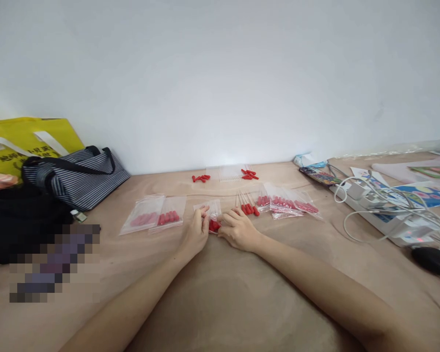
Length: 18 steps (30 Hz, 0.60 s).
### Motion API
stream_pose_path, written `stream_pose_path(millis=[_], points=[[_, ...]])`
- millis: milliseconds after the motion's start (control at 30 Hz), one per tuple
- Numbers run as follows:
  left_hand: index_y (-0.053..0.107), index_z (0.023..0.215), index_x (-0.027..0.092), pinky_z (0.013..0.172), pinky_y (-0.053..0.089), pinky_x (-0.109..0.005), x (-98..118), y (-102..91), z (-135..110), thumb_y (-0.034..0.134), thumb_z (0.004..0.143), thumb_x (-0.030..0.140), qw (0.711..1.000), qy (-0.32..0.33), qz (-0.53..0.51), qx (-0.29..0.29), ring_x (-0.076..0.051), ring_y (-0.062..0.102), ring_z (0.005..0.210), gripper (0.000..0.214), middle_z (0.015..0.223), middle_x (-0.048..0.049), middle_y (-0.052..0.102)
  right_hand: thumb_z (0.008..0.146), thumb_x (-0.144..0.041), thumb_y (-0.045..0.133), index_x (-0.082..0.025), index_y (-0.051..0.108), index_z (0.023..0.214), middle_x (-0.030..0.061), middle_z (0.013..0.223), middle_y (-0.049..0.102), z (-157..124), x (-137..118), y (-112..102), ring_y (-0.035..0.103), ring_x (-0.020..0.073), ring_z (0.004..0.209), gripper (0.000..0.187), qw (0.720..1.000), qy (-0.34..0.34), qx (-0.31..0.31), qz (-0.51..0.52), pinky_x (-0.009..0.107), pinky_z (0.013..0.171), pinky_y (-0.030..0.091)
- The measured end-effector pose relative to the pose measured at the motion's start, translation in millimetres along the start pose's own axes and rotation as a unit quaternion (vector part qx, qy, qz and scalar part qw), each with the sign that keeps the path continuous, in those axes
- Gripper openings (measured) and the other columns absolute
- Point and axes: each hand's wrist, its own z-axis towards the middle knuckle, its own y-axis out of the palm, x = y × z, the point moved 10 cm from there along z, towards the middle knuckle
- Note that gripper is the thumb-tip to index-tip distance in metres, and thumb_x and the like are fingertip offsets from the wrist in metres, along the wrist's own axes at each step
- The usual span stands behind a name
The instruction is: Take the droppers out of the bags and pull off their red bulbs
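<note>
Between my hands is a small clear plastic bag (215, 208) with red-handled pieces (214, 226) at its near end. My left hand (197, 231) is closed on the bag's left edge, thumb and fingers pinched together. From the right, my right hand (239, 231) curls its fingers over the bag's near right corner, and its fingertips are partly hidden. Just beyond that hand, several thin rods with red handles (250, 209) lie loose. Filled bags (167, 216) rest to the left, and more filled bags (284, 204) overlap to the right.
Loose red pieces (201, 178) and red-handled rods (249, 174) lie near the wall. A striped bag (82, 176) and a yellow bag (29, 137) stand at left. Right are a power strip (385, 222) with tangled white cables, a black mouse-like object (433, 260) and printed sheets (421, 194).
</note>
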Motion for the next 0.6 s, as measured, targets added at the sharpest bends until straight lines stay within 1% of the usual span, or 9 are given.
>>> stream_pose_path(millis=[67,100,167,233,333,433,500,600], points=[[0.04,0.077,0.019,0.094,0.037,-0.042,2.8,-4.2,-0.5,0.033,0.085,0.026,1.0,0.009,-0.009,-0.003,-0.022,0.046,0.115,0.013,0.114,-0.0138,0.056,0.081,-0.022,0.051,-0.02,0.064,0.074,0.0064,0.101,0.056,-4.5,11.0,-2.6,0.048,0.0183,0.088,0.014,0.999,0.042,-0.001,0.02,0.034,0.076,0.035],[0.041,0.077,0.019,0.096,0.035,-0.042,4.7,-4.9,-0.5,0.033,0.085,0.027,1.0,0.018,-0.015,-0.013,-0.021,0.043,0.118,0.014,0.115,-0.0128,0.055,0.081,-0.022,0.051,-0.02,0.064,0.075,0.007,0.102,0.055,-7.7,16.8,-2.4,0.049,0.0182,0.088,0.014,0.997,0.061,-0.005,0.042,0.034,0.076,0.037],[0.045,0.083,0.019,0.099,0.032,-0.041,9.5,-2.5,-0.1,0.032,0.087,0.028,0.997,0.049,-0.024,-0.056,-0.02,0.038,0.122,0.017,0.117,-0.01,0.055,0.081,-0.02,0.05,-0.02,0.064,0.076,0.0078,0.101,0.054,-14.8,25.7,0.2,0.051,0.0165,0.088,0.014,0.99,0.087,-0.019,0.105,0.031,0.075,0.042],[0.049,0.096,0.019,0.1,0.03,-0.041,11.0,1.9,0.4,0.03,0.088,0.029,0.991,0.077,-0.017,-0.109,-0.019,0.035,0.124,0.023,0.122,-0.0085,0.052,0.082,-0.017,0.049,-0.019,0.064,0.078,0.0081,0.102,0.053,-20.9,29.2,2.3,0.053,0.0143,0.09,0.015,0.98,0.091,-0.033,0.172,0.028,0.076,0.044],[0.046,0.116,0.02,0.104,0.025,-0.041,8.7,8.6,-0.2,0.032,0.087,0.032,0.979,0.099,0.017,-0.175,-0.02,0.032,0.126,0.033,0.129,-0.0077,0.046,0.081,-0.013,0.049,-0.018,0.063,0.078,0.0079,0.107,0.053,-27.1,27.7,-0.4,0.054,0.0128,0.094,0.015,0.969,0.076,-0.048,0.231,0.026,0.08,0.046],[0.046,0.119,0.022,0.106,0.019,-0.041,13.8,15.7,-7.8,0.037,0.086,0.034,0.963,0.134,0.041,-0.231,-0.02,0.036,0.123,0.036,0.125,-0.0056,0.05,0.08,-0.018,0.053,-0.018,0.064,0.079,0.008,0.109,0.053,-32.0,26.4,-6.2,0.055,0.0141,0.095,0.011,0.963,0.077,-0.063,0.249,0.027,0.08,0.046],[0.048,0.117,0.023,0.106,0.02,-0.041,17.9,15.6,-13.4,0.041,0.084,0.036,0.958,0.147,0.051,-0.242,-0.021,0.042,0.118,0.036,0.121,-0.0053,0.054,0.079,-0.024,0.055,-0.018,0.065,0.08,0.0084,0.109,0.054,-35.5,29.6,-8.5,0.055,0.0155,0.094,0.012,0.962,0.099,-0.067,0.246,0.028,0.079,0.046],[0.049,0.116,0.023,0.1,0.028,-0.041,23.0,8.3,-20.2,0.051,0.078,0.041,0.96,0.153,0.058,-0.227,-0.024,0.047,0.111,0.043,0.118,-0.0062,0.055,0.079,-0.027,0.055,-0.019,0.066,0.077,0.0078,0.101,0.057,-39.5,37.7,-9.7,0.055,0.0158,0.09,0.015,0.963,0.141,-0.052,0.224,0.03,0.079,0.044]])
